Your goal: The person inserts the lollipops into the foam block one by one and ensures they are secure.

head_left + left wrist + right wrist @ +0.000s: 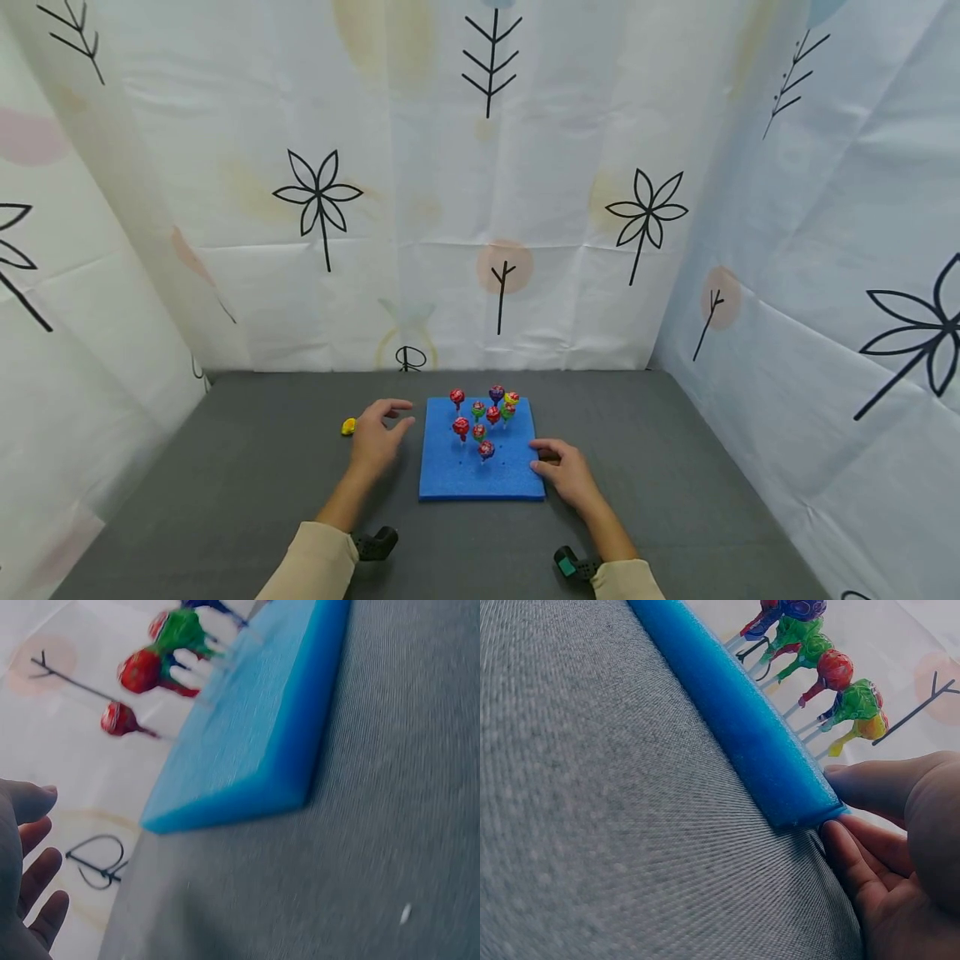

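Observation:
A blue foam board (450, 479) lies on the grey table with several wrapped lollipops (486, 450) standing upright in it, their heads red, green, purple and yellow. My right hand (567, 475) pinches the board's right edge; in the right wrist view the thumb (877, 784) is on its top and fingers are at its lower edge. Left of the board, my left hand (377, 437) hovers apart from it, fingers spread and nothing visible in them. Just beyond that hand lies a small yellow object (348, 427), partly hidden, its kind unclear.
The grey table (262, 500) runs back to a patterned white cloth (450, 192), which also hangs at both sides. A tiny white bit (406, 913) lies on the table in the left wrist view. Dark wrist devices (377, 543) sit at both cuffs.

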A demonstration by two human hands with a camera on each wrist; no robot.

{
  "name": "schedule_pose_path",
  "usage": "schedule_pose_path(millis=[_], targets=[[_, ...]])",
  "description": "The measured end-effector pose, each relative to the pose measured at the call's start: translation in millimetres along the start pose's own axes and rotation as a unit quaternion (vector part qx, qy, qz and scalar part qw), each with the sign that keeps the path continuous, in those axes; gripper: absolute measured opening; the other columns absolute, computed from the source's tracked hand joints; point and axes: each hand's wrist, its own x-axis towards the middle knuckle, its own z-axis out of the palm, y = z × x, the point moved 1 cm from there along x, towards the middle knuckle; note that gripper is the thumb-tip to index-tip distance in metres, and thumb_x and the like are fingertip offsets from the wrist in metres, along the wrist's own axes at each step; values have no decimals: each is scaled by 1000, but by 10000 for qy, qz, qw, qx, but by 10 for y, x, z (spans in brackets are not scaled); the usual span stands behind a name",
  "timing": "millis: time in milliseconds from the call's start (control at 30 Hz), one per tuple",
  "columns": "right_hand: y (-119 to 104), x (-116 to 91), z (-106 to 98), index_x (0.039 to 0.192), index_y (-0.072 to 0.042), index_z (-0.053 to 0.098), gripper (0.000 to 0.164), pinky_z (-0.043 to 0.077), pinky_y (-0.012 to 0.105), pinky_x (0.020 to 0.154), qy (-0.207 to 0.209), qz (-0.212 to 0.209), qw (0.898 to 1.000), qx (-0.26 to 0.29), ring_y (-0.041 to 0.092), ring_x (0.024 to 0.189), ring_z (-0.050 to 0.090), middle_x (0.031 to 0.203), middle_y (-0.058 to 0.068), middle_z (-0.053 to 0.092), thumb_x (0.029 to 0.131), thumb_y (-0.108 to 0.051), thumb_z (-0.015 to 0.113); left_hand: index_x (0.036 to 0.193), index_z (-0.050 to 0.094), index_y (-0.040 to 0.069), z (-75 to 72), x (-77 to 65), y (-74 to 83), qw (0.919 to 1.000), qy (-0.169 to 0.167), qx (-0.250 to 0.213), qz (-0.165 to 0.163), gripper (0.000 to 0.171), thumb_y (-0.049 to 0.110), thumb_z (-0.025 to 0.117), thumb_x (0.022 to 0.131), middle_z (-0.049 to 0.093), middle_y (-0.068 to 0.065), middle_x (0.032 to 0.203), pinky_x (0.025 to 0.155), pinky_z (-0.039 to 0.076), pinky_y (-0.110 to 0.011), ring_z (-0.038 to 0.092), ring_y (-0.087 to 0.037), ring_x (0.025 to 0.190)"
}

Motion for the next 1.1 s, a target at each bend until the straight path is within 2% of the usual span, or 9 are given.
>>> schedule_pose_path(millis=[67,267,467,633,867,1100], targets=[[10,0,-4,114,-2,68,27,48,46,88,-3,4,10000,2,29,103,61,113,11,65,87,-2,71,101,72,7,-42,3,-54,10000,76,-9,14,19,4,77,83,67,-9,102,78,46,-44,58,-27,95],[19,-8,-21,115,-3,68,27,48,46,88,-5,55,10000,-43,29,102,61,113,11,65,88,-3,70,99,72,6,-148,21,-230,9987,299,360,198,20,2,78,80,67,-11,100,77,44,-45,58,-29,95],[14,-12,-30,115,-4,69,27,48,46,87,21,145,9998,-106,28,103,61,112,11,65,88,-3,70,97,72,5,-271,79,-345,9968,498,594,188,21,1,79,78,66,-14,105,85,40,-52,55,-37,99],[6,-10,-39,115,-4,69,27,48,47,88,44,145,9999,-78,28,103,61,112,11,65,88,-3,70,101,72,3,-354,87,-440,9961,530,654,-264,24,-1,78,78,61,-18,118,93,34,-53,49,-41,109],[4,-12,-29,114,-3,69,26,48,47,88,13,50,10000,-28,28,103,61,112,11,66,88,-2,70,111,68,-1,-432,60,-532,9931,143,647,-967,30,4,76,83,53,-25,128,100,31,-56,44,-43,121],[-2,-12,-7,115,-4,68,26,48,47,89,-41,11,9999,-124,30,104,61,114,12,65,89,-5,70,119,62,-4,-469,23,-636,9830,-24,750,-1677,37,4,72,85,49,-28,124,91,40,-53,51,-42,111]])
